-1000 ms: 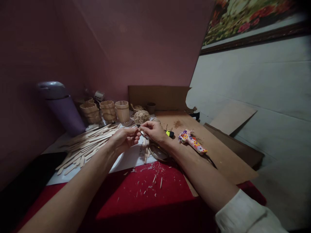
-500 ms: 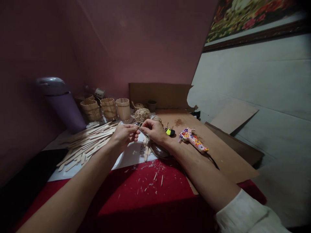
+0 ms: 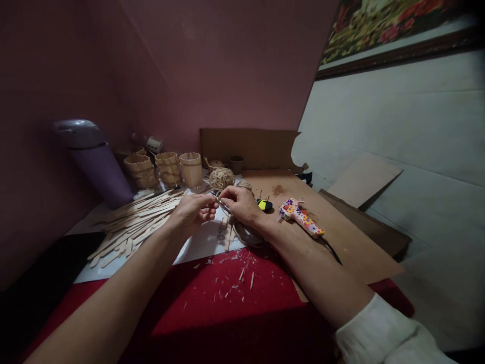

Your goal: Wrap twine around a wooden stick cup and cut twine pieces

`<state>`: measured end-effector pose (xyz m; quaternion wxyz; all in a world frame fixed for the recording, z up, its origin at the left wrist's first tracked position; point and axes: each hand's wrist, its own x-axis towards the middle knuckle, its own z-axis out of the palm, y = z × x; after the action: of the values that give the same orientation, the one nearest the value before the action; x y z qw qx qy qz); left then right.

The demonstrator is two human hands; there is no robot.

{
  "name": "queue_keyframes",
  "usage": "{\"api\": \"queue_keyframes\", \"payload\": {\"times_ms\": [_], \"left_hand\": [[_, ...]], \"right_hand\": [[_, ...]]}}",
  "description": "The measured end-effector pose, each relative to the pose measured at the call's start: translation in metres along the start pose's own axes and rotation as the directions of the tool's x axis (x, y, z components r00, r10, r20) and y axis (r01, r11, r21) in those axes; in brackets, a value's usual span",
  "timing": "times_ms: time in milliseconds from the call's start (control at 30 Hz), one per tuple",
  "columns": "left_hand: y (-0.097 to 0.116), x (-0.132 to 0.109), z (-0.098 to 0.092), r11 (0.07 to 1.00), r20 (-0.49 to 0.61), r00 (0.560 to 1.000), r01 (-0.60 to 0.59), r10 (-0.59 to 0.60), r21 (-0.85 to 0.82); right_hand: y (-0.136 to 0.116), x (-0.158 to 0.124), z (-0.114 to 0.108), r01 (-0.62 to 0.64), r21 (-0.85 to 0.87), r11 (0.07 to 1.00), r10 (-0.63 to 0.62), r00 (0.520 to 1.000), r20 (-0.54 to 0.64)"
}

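Note:
My left hand (image 3: 194, 211) and my right hand (image 3: 244, 203) meet over the white sheet, fingertips almost touching. Both are closed in a pinch on a thin strand of twine (image 3: 219, 200), mostly covered by the fingers. Just behind them lies a ball of twine (image 3: 222, 179), with a smaller one partly hidden by my right hand. A yellow and black tool (image 3: 264, 205), its kind unclear, rests right of my right hand. Loose craft sticks (image 3: 140, 220) are spread left of my left hand.
Several wooden-stick cups (image 3: 191, 170) stand at the back left beside a leaning purple flask (image 3: 104, 172). On the brown board (image 3: 356, 253) lies a flower-patterned glue gun (image 3: 302, 217) with a black cord. Wood scraps (image 3: 242, 275) litter the red cloth (image 3: 212, 318). Upright cardboard (image 3: 257, 149) is behind.
Both hands stay in nearly the same place, still pinching. Their fingertips have shifted only slightly, and the view has moved a little.

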<state>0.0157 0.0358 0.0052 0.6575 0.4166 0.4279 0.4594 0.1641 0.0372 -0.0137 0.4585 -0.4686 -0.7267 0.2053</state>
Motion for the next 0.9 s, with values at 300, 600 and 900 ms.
{"api": "queue_keyframes", "payload": {"times_ms": [300,600,900], "left_hand": [[0.002,0.002,-0.002,0.998,-0.084,0.996,-0.005,0.0,-0.058],[-0.001,0.004,-0.007,0.998,-0.007,0.999,-0.033,0.033,-0.05],[0.0,0.004,-0.005,0.999,0.042,0.999,-0.017,0.019,-0.043]], "right_hand": [[-0.017,-0.01,-0.001,0.134,-0.437,0.89,-0.149,0.989,0.0],[-0.014,-0.009,0.001,0.151,-0.49,0.858,-0.142,0.988,0.057],[-0.012,-0.011,0.002,0.147,-0.496,0.856,-0.141,0.989,0.049]]}}
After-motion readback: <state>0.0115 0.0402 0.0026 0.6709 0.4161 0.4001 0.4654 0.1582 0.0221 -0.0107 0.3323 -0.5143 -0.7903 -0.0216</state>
